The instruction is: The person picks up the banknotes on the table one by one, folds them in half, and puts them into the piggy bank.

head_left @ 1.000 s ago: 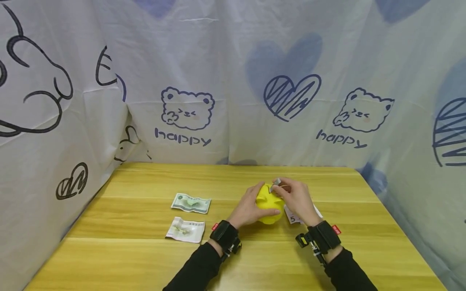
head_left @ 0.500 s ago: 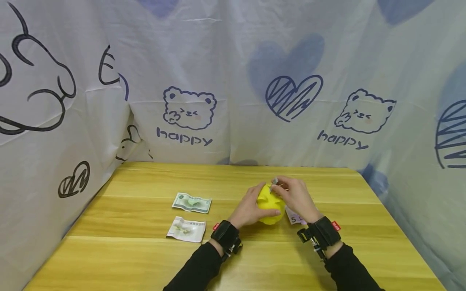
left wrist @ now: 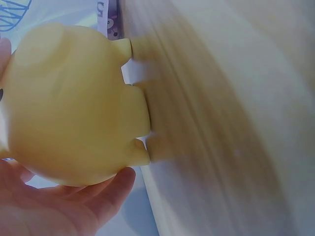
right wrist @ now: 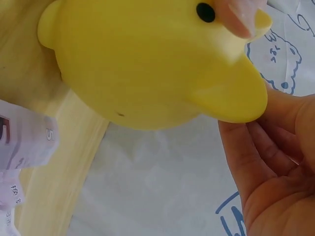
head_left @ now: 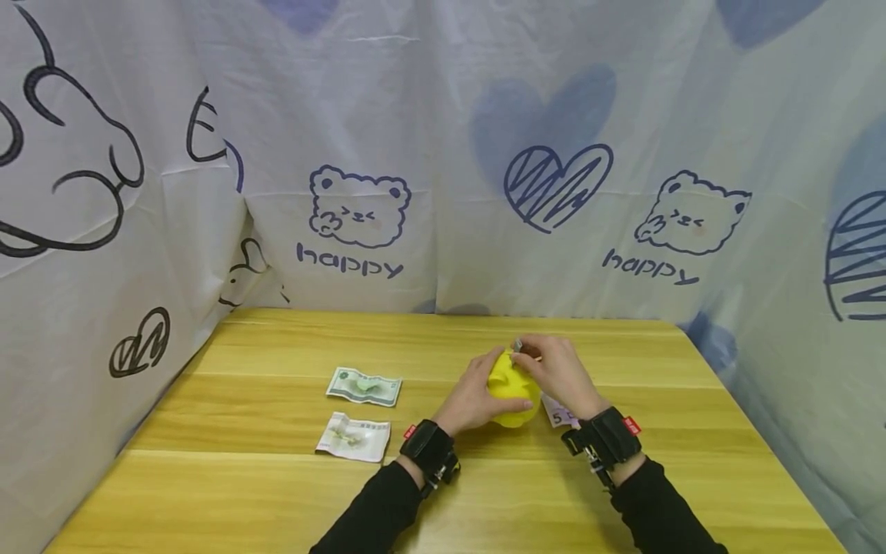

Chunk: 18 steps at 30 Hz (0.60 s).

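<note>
Left grip (head_left: pixel 476 394) clamped round a smooth, round yellow animal figure (head_left: pixel 508 385), right grip (head_left: pixel 561 373) pinched a small grey slip (head_left: pixel 517 345) at its top, green-printed paper note (head_left: pixel 363 386) lay left of it.

Piggy bank (head_left: pixel 511 377) stood on table (head_left: pixel 263 500) slightly R of ctr, btwn L hand (head_left: pixel 474 396) & R hand (head_left: pixel 562 375); paper (head_left: pixel 517 345) in R hand was at its top. Rear note (head_left: pixel 363 387) (twd far edge) & front note (head_left: pixel 354 438) lay L of ctr; other notes (head_left: pixel 557 414) just R of it. Cloth (head_left: pixel 443 223) behind far edge.

Black sleeves (head_left: pixel 370 512); wide black wrist straps (head_left: pixel 612 437), each bearing a red tag (head_left: pixel 631 425) and a black-and-silver bracket (head_left: pixel 574 442).
</note>
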{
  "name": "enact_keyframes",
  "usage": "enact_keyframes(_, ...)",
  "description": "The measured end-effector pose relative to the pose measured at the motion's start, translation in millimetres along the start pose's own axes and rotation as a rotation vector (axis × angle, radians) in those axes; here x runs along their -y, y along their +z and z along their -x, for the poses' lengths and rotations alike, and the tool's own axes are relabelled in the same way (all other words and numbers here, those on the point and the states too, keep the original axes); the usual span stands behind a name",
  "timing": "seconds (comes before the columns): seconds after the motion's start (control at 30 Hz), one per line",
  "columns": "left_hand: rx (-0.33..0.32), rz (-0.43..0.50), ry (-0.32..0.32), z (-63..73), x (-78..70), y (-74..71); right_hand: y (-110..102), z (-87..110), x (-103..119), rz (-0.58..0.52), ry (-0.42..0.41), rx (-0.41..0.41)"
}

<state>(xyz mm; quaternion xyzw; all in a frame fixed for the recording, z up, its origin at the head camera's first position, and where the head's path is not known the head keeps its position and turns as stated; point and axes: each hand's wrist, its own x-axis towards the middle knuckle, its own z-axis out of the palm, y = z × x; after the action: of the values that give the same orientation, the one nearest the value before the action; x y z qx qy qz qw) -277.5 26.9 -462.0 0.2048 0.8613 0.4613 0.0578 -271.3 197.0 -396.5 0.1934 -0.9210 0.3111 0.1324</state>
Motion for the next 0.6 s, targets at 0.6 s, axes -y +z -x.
enact_keyframes(0.6, 0.001, 0.006, 0.0, 0.1, 0.6, 0.2, 0.5, -4.5, 0.2, 0.02, 0.077, 0.038)
